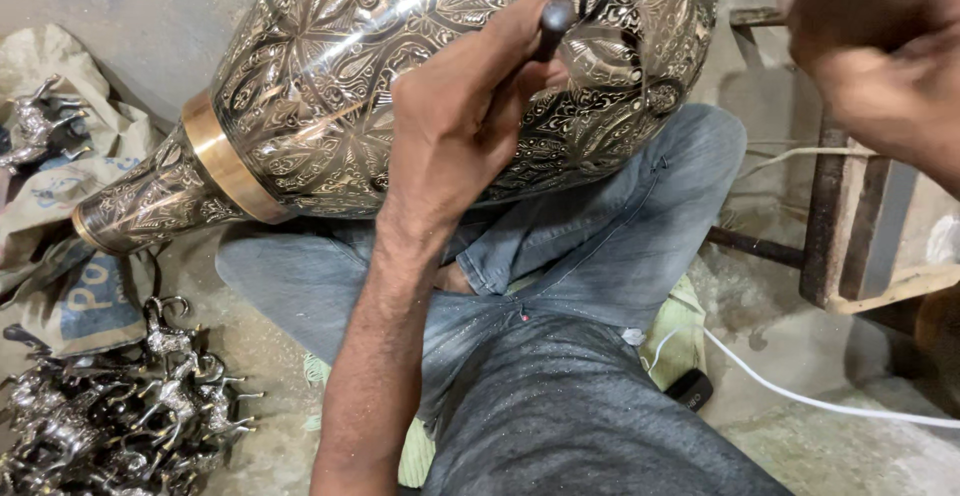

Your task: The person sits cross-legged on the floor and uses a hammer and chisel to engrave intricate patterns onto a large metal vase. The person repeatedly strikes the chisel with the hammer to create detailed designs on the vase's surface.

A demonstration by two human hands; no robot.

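- The large engraved metal vase (400, 86) lies tilted across the person's lap, and fine floral patterns already cover nearly all of its visible body; how much is left to cut cannot be told.
- The left hand (460, 116) is clenched round a dark chisel-like tool (552, 28), whose tip rests on the vase's surface.
- The right hand (880, 51) is raised near the top edge, blurred; its grip cannot be told.
- Small metal figurines (120, 406) lie heaped on the floor to the left.
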